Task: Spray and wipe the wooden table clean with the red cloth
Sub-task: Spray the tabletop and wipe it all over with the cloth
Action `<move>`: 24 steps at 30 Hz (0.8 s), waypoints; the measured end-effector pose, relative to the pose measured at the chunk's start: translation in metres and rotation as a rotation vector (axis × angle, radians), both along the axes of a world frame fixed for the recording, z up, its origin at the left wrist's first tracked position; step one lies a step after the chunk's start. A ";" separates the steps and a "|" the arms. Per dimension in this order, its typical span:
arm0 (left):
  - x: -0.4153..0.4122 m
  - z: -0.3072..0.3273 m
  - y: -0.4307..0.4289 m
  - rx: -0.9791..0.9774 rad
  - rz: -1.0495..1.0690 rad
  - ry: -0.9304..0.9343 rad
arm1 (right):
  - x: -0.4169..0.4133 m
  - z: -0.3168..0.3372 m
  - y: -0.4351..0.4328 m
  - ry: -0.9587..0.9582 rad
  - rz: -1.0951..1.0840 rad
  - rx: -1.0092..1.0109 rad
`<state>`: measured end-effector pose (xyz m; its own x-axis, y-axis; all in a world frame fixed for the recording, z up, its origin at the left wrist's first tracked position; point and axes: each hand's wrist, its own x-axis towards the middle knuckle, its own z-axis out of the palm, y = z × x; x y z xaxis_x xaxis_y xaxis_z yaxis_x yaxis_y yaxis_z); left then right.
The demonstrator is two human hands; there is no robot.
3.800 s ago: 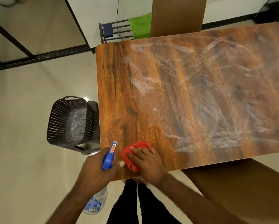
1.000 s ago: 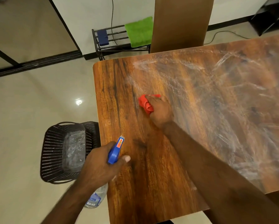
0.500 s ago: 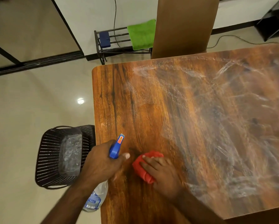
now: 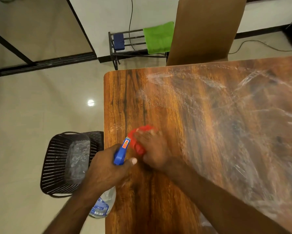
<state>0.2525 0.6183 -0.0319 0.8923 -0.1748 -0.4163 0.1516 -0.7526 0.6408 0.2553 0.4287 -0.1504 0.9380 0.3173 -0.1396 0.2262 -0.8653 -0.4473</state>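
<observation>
From my feed, a black perforated basket (image 4: 60,166) sits on the floor just beside the table's (image 4: 125,98) left edge, below the left hand (image 4: 106,169). Past the far edge stands a brown chair back (image 4: 206,29), with a dark rack (image 4: 114,53) beside it carrying a green towel (image 4: 158,38). White streaks (image 4: 243,132) cover the right part of the table. The left hand grips the spray bottle (image 4: 120,153) by its blue head at the left edge, and the clear body hangs off the table. The right hand (image 4: 153,149), blurred, lies with fingers spread over the red cloth (image 4: 137,142), pressing it down near the left edge.
</observation>
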 end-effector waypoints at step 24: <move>0.056 -0.004 -0.010 0.084 0.066 -0.006 | 0.163 0.004 0.001 -0.101 -0.273 -0.212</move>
